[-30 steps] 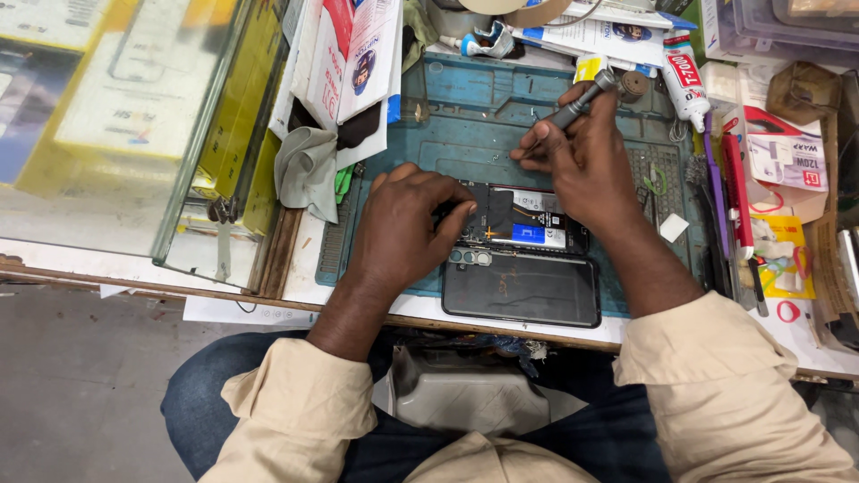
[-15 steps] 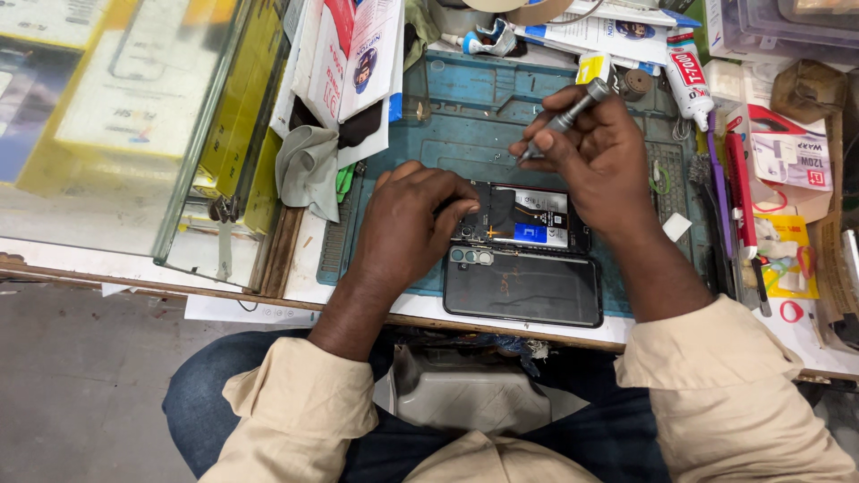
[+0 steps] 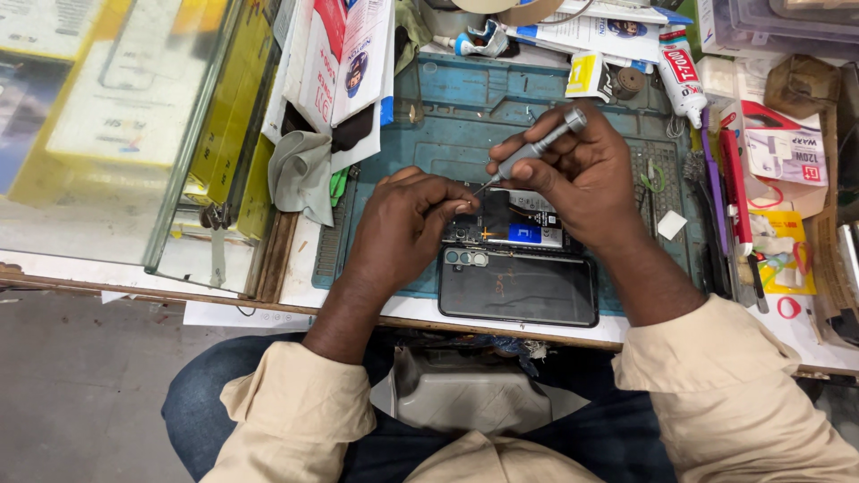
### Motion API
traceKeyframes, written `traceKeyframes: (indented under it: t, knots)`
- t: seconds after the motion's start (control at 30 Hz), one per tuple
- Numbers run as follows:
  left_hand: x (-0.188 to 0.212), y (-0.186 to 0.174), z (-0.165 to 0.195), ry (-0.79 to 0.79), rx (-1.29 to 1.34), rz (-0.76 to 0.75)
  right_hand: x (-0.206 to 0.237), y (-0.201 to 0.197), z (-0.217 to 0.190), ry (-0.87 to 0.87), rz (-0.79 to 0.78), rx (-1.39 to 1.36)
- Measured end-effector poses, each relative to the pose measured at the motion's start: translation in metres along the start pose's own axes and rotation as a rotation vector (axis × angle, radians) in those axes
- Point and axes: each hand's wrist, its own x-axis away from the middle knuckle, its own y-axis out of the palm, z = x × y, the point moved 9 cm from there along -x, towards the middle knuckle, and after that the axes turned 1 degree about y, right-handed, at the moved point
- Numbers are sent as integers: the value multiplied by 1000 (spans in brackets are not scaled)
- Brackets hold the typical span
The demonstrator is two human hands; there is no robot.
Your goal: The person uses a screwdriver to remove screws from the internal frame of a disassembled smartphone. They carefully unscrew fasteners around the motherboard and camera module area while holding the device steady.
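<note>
A: What does the opened phone (image 3: 506, 233) look like?

B: Its back is off. A black battery with a blue and white label shows, with circuit parts along the edge beside it. It lies near the middle of the blue work mat (image 3: 447, 116), which covers the surface. Touching its 6 o'clock side lies the dark back cover (image 3: 519, 286), camera cut-outs at its 9 o'clock end.

A: And the hands?

B: The right hand (image 3: 586, 174) comes in from 5 o'clock, fingers curled shut around a slim grey screwdriver (image 3: 532, 152). The tool slants, its cap toward 1 o'clock and its tip down toward 7 o'clock, over the phone's upper left corner. The left hand (image 3: 403, 228) enters from 7 o'clock, knuckles up, fingertips bent onto the phone's 9 o'clock end right beside the tip. Whether they pinch something small I cannot tell.

A: Room to move?

B: Bare mat lies open at 12 o'clock of the hands. At 9 o'clock a grey cloth (image 3: 300, 174) and printed boxes (image 3: 344, 63) lean over the mat's edge. At 3 o'clock, a red-handled tool (image 3: 734, 188) and a purple one (image 3: 711, 179) lie lengthwise just off the mat. A glue tube (image 3: 680, 76) sits at 1 o'clock. The surface's near edge runs just below the back cover.
</note>
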Motion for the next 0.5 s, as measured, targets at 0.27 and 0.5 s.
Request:
traceKeyframes:
  t: [0.27, 0.5]
  knots:
    - [0, 6, -4, -35, 31, -44, -1, 5, -2, -27, -59, 33]
    - [3, 10, -10, -79, -14, -73, -1, 4, 3, 0, -59, 39]
